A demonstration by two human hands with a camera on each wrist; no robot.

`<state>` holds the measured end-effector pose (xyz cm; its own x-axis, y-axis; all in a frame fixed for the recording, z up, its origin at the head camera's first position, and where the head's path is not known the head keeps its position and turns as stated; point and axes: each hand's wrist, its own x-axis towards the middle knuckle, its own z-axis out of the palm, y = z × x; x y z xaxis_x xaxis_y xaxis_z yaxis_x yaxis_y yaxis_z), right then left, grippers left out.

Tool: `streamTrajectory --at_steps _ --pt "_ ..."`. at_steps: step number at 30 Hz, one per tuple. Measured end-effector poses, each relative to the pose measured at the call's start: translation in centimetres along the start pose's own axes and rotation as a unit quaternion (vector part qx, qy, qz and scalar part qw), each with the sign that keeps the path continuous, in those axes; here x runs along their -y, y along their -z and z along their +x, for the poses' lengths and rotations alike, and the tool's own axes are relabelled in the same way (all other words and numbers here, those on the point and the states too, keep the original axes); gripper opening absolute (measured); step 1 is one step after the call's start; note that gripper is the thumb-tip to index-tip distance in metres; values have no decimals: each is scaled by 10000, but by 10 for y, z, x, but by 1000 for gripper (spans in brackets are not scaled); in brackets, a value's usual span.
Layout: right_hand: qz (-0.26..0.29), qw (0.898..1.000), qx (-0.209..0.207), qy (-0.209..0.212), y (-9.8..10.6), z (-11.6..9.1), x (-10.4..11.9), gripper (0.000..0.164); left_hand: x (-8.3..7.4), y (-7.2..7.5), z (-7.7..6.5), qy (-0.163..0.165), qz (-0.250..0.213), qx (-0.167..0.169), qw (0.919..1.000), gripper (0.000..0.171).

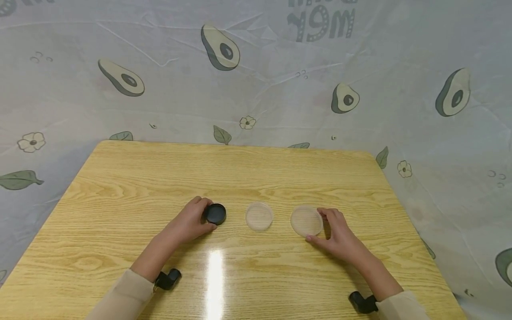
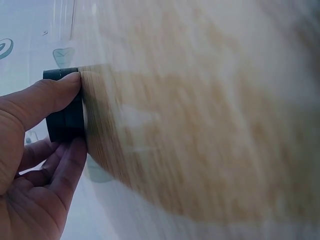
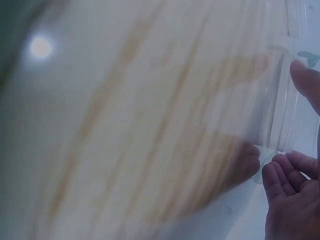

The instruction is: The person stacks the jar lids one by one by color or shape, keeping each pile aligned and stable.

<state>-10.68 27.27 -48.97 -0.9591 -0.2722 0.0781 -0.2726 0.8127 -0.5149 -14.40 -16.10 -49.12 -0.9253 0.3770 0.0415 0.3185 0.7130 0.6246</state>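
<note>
On the wooden table, my left hand [image 1: 196, 220] holds a small round black container [image 1: 216, 214] between thumb and fingers. The left wrist view shows the side of this black container [image 2: 66, 112], with the thumb on one edge and fingers on the opposite one. Over to the right, my right hand [image 1: 338, 233] has its thumb and fingers curled round the edge of a larger clear petri dish [image 1: 306, 221]. Its transparent side wall [image 3: 281, 102] shows in the right wrist view. Between the hands lies a smaller clear petri dish [image 1: 259, 216], touched by neither.
The wood-grain table [image 1: 240, 173] ends at a back edge against a hanging cloth [image 1: 272, 80] printed with avocados and leaves. A bright light reflection [image 1: 215, 280] lies on the near part of the tabletop. Black wrist cameras [image 1: 169, 279] sit on both forearms.
</note>
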Motion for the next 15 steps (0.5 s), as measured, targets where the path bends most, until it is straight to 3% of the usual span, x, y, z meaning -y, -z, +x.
streamTrajectory --at_steps 15 --pt "-151 9997 -77 183 -6 0 -3 83 -2 -1 -1 53 23 37 10000 51"
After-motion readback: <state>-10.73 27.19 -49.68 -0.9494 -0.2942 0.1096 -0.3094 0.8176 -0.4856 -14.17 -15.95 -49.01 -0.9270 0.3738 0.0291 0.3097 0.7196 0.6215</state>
